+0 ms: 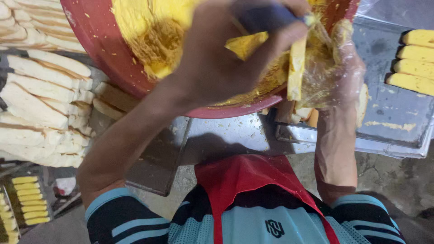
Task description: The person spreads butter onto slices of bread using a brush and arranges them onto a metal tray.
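Note:
A big red bowl (97,54) holds yellow paste (149,31) and sits in front of me on a metal surface. My left hand (226,54) reaches across the bowl and grips a blue-handled spreading tool (266,18), its yellow-smeared tip at the paste. My right hand (337,68), in a clear plastic glove smeared with paste, holds a long bread strip (296,68) upright over the bowl's right rim. The strip is coated yellow. The tool's blade is mostly hidden by my left hand.
Plain pale bread strips (40,95) are stacked in piles on the left. A metal tray (393,117) on the right carries coated yellow strips (416,58). Another tray of yellow strips (29,201) lies low on the left. A red apron (244,176) hangs over my striped shirt.

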